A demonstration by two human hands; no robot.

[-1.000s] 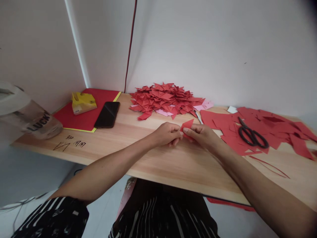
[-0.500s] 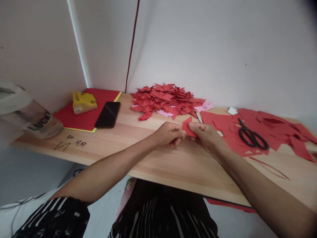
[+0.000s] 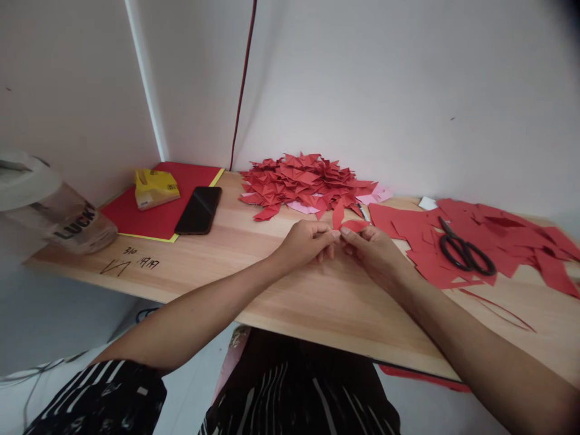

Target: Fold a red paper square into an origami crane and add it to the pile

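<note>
A makeshift paper-craft corner in a plain room is suggested. A bare wooden board (image 3: 281, 290) is set against white walls, with pencil marks left on it. Behind its middle a heap of folded red pieces (image 3: 308, 181) is piled; right of the heap, cut red paper (image 3: 512, 235) and scissors (image 3: 466, 254) are spread; left of it, a phone (image 3: 198, 209) lies.

The hands (image 3: 338, 241) hide most of the red paper piece (image 3: 348, 223).

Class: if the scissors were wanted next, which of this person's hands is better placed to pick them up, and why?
Probably the right hand: the scissors lie on its side, among the red paper sheets. The left hand would have to cross over.
</note>
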